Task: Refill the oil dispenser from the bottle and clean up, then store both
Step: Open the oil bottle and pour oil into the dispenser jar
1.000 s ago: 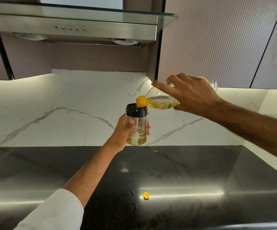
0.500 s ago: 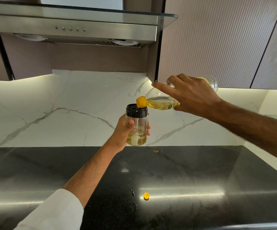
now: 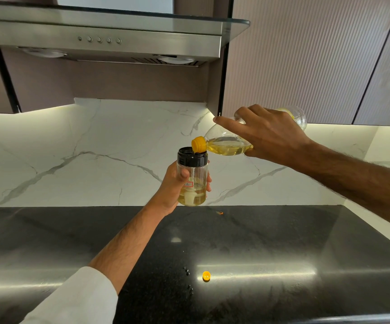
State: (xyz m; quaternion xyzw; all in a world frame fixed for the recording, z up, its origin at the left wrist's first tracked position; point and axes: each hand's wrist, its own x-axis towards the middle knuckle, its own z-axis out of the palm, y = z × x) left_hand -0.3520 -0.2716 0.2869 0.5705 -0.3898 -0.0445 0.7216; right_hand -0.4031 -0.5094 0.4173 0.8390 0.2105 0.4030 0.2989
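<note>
Yellow oil fills the lower side of the bottle (image 3: 229, 143), which we hold tipped nearly flat in our right hand (image 3: 269, 134), fingers curled over its clear body and the forefinger stretched along the shoulder toward the neck. Its yellow spout (image 3: 198, 144) rests at the black rim (image 3: 192, 156) of the dispenser (image 3: 192, 183), just over the opening. Our left hand (image 3: 173, 188) grips the dispenser upright from the left and behind, thumb across the front of the clear wall and fingertips showing on the far side. Both are held up in the air above the black surface (image 3: 271, 242), in front of the white marble wall (image 3: 72, 155). Oil stands in the bottom part of the dispenser; whether any is running from the spout we cannot tell. On the surface below lies a small yellow cap (image 3: 206, 276), with a few dark drops (image 3: 187, 273) just left of it. A steel hood (image 3: 100, 38) hangs overhead.
</note>
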